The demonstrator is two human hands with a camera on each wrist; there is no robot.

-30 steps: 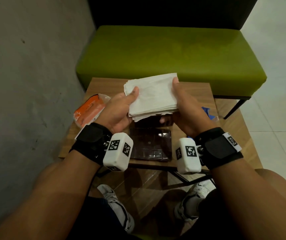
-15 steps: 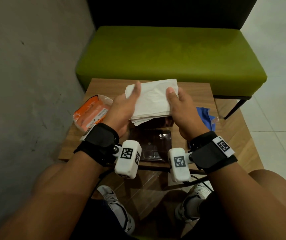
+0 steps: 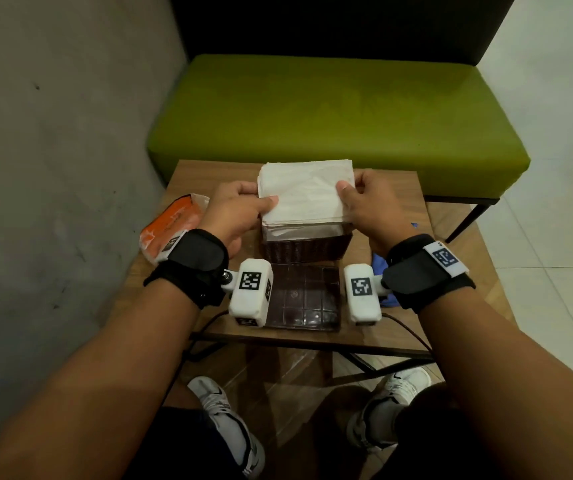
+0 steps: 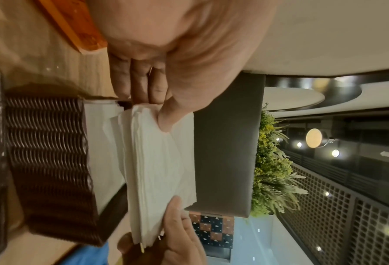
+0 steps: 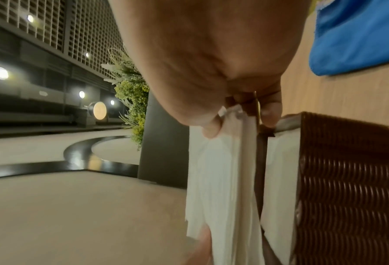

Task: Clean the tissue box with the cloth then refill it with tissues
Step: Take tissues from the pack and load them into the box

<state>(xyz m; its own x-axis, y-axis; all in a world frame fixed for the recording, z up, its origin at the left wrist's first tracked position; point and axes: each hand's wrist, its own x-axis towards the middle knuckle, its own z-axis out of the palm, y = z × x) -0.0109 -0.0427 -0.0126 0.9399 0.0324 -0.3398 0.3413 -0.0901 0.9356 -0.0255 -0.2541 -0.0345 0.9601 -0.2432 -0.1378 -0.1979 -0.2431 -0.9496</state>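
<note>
A stack of white tissues [image 3: 304, 192] [image 4: 161, 166] [image 5: 220, 179] hangs flat just above the open top of a dark brown woven tissue box [image 3: 304, 249] [image 4: 50, 161] [image 5: 347, 188] on the small wooden table [image 3: 389, 188]. My left hand [image 3: 240, 206] pinches the stack's left edge, thumb on top. My right hand [image 3: 364, 199] pinches its right edge the same way. More white tissue lies inside the box. The box's dark glossy lid [image 3: 304, 297] lies flat on the table in front of the box. A blue cloth [image 3: 387, 271] [image 5: 356, 39] sits by my right wrist.
An orange tissue packet [image 3: 170, 223] [image 4: 75, 23] lies at the table's left edge. A green bench [image 3: 330, 109] with a dark backrest stands behind the table. A grey wall runs along the left. My feet [image 3: 229, 427] are under the table's near edge.
Both hands have lowered the tissue stack and moved it away from me, levelling it over the open box. My grip shifted from the stack's near corners to its side edges.
</note>
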